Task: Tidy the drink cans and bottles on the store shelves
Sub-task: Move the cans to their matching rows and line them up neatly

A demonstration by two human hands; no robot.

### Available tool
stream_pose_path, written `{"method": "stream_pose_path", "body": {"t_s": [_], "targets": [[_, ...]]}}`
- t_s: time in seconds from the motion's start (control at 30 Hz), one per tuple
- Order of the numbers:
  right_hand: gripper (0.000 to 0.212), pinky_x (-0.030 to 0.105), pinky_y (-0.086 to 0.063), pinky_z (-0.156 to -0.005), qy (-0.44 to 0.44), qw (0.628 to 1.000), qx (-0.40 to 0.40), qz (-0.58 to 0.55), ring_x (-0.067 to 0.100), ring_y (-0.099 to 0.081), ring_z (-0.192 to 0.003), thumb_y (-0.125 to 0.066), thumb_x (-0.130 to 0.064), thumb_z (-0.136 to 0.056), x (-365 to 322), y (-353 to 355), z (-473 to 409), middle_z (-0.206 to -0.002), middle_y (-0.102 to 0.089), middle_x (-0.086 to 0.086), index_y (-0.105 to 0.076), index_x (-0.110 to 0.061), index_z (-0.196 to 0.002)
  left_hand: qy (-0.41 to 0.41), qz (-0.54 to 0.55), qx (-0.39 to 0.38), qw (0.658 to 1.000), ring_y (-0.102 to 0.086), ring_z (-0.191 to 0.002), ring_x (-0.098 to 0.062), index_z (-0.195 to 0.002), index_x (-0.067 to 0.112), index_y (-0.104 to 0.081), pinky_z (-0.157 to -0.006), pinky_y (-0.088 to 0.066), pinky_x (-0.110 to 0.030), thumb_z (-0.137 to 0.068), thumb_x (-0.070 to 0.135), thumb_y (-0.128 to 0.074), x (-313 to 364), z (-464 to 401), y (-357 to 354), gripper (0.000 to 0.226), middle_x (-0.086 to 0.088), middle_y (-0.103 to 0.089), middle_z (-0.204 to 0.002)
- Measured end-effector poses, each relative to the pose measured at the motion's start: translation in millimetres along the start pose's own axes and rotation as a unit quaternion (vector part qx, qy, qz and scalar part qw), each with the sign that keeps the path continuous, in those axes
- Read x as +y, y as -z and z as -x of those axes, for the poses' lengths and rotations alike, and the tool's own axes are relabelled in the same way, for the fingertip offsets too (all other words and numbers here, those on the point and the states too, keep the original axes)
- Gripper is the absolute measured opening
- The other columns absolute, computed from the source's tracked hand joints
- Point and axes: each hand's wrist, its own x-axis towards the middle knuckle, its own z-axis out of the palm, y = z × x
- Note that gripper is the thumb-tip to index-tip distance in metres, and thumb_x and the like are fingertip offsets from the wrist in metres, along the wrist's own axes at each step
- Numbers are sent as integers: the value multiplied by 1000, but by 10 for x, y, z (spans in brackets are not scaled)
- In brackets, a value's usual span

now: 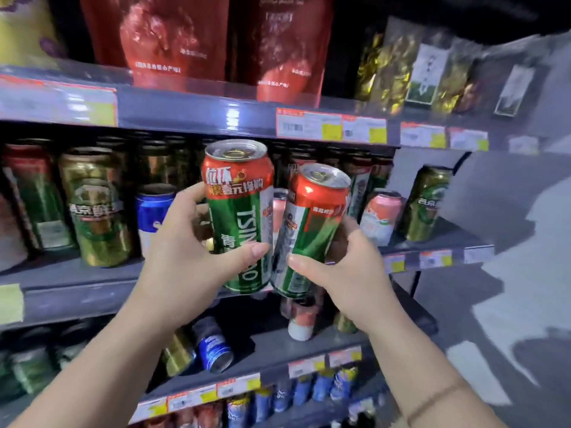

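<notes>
My left hand [182, 261] grips a tall green can with a red top band [239, 211], held upright in front of the middle shelf [74, 279]. My right hand [343, 270] grips a second green and red can [312, 223], tilted to the right and touching the first near its base. Both cans hang in the air just off the shelf's front edge. Behind them stand rows of cans: gold and green ones [95, 208] at the left, a blue and white can [153, 211], and a pink can [381, 216] at the right.
The upper shelf [197, 112] carries red snack bags [160, 35] and dark gold packets [398, 69]. On the shelf below, a blue can [214, 344] and a gold can [177, 353] lean tipped, with a pink and white can [302, 322] beside them. More blue cans [321, 387] fill the lowest row.
</notes>
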Motion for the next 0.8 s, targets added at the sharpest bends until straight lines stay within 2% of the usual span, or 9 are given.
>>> {"method": "stream_pose_path", "body": {"t_s": [0.1,0.17,0.3,0.4,0.5,0.57,0.67,0.73,0.8], "targets": [[66,30,-53,-79,-9,1000,25,3,-4,-65,-95,-82,-60,-53,230,563,-76,-105,-68,-27,-54,-50,-112,12,33,-11,999,-63,-108,-10,-127,37,-47,-92,-51,-42,-58,55,-84,75,-43,-613,80,12,-67,-114],[64,31,-53,-78,-15,999,44,-2,-1,-67,-94,-83,-57,-53,389,925,-157,-104,-70,-25,-56,-49,-110,18,41,-17,999,-62,-111,-10,-128,34,-47,-94,-50,-42,-59,53,-83,120,-71,-998,80,10,-65,-118],[68,31,-54,-76,-31,994,100,-32,1,-68,-91,-84,-54,-47,749,1456,-288,-101,-71,-22,-57,-44,-108,34,48,-26,998,-65,-99,-3,-112,39,-54,-85,-54,-37,-60,52,-81,204,-132,-1591,60,17,-68,-106],[65,32,-54,-77,-38,991,123,-46,-2,-67,-89,-85,-55,-44,957,1698,-383,-98,-70,-24,-56,-47,-102,39,34,-5,999,-64,-93,3,-109,39,-53,-79,-53,-29,-59,50,-83,292,-227,-1968,59,20,-67,-101],[73,38,-56,-83,-44,992,112,-45,1,-67,-94,-85,-54,-43,1055,1824,-457,-103,-70,-20,-56,-44,-110,45,-25,13,999,-60,-92,6,-116,31,-50,-78,-51,-26,-63,43,-86,326,-390,-2227,65,20,-64,-100],[78,41,-56,-86,-43,993,102,-43,2,-67,-98,-85,-52,-43,1088,1872,-490,-106,-70,-18,-55,-40,-114,55,-85,17,995,-61,-97,-7,-121,28,-49,-81,-51,-34,-65,45,-84,292,-504,-2321,68,16,-63,-102],[77,37,-55,-85,-34,994,105,-27,-2,-65,-96,-83,-55,-42,1106,1882,-532,-104,-69,-21,-54,-41,-112,69,-143,25,987,-60,-102,-18,-126,26,-48,-88,-49,-43,-65,53,-81,215,-620,-2394,75,12,-62,-103],[73,32,-54,-81,-31,994,105,-20,-6,-63,-92,-82,-56,-42,1104,1865,-570,-101,-68,-25,-54,-43,-109,71,-175,32,981,-61,-99,-17,-128,26,-47,-86,-50,-41,-64,58,-79,187,-697,-2442,78,13,-62,-98],[69,29,-52,-78,-28,994,99,-23,-9,-62,-90,-81,-55,-43,1092,1846,-625,-99,-67,-29,-54,-45,-106,78,-210,35,974,-59,-87,-17,-125,24,-48,-78,-48,-36,-64,62,-76,155,-784,-2501,77,14,-61,-90]]}}
